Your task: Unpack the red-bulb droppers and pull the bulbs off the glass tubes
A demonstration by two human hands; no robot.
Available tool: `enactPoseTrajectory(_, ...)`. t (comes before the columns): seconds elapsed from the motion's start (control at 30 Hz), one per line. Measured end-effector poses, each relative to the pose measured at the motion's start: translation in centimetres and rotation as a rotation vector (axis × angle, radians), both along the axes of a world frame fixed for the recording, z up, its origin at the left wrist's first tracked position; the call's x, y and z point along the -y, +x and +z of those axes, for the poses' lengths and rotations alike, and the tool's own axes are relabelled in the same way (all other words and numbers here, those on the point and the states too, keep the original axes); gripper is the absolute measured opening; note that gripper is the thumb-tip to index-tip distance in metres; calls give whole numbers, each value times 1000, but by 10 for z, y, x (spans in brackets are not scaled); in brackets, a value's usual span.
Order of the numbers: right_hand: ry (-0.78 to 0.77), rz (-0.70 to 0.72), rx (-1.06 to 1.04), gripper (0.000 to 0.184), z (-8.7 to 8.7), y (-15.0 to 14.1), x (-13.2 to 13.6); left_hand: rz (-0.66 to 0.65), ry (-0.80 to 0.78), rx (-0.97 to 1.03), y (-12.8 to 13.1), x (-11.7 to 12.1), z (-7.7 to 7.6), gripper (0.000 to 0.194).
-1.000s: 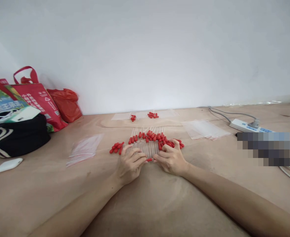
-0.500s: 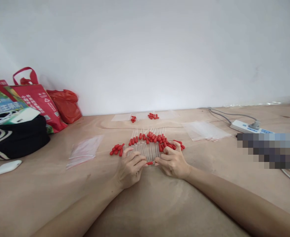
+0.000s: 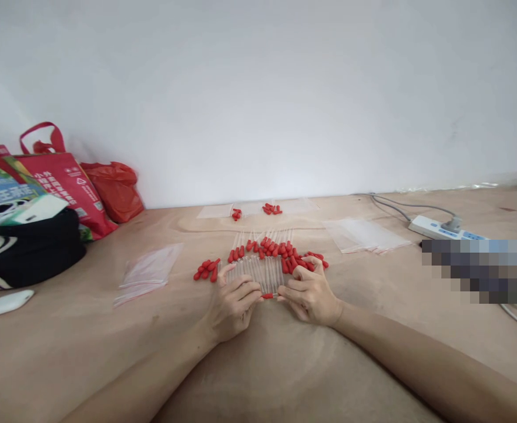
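Close to the table's near side, my left hand (image 3: 239,299) pinches a red rubber bulb (image 3: 267,296) between thumb and fingertips. My right hand (image 3: 310,292) is closed on a clear glass dropper tube (image 3: 276,295), whose end meets the bulb. Just beyond both hands lies a row of clear tubes (image 3: 258,271), side by side and partly hidden by my left fingers. Behind the row, droppers with red bulbs (image 3: 271,245) point their tubes toward the wall. Loose red bulbs (image 3: 205,269) lie left of my left hand, and more lie by my right knuckles.
Clear zip bags lie left (image 3: 149,271) and right (image 3: 366,236). Small bulb groups (image 3: 271,209) rest near the wall. A power strip (image 3: 435,227) with a cable is at right. Red bags (image 3: 71,182), a black pouch (image 3: 33,247) and a white object (image 3: 8,303) stand at left.
The view has shifted slightly. Both hands stay together at the bulb and tube, with almost no visible movement between them.
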State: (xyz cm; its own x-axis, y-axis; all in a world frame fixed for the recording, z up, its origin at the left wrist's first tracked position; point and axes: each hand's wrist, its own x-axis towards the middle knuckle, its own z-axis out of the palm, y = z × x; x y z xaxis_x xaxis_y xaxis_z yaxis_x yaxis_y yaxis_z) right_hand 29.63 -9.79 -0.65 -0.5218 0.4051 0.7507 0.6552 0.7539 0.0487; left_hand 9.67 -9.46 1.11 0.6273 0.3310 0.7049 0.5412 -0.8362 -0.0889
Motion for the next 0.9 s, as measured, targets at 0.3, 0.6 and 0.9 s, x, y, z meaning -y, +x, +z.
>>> enactPoseTrajectory(0.3, -48, -123, -114, 20, -3, 26, -7, 138, -32, 64, -29, -8, -2, 17)
enactPoseTrajectory(0.6, -145, -268, -152, 28, -6, 23, -16, 421, -85, 377, -49, -34, 8, 23)
enactPoseTrajectory(0.9, -46, -331, -206, 16, -9, -12, -26, 730, -696, 667, -110, -71, -6, 40)
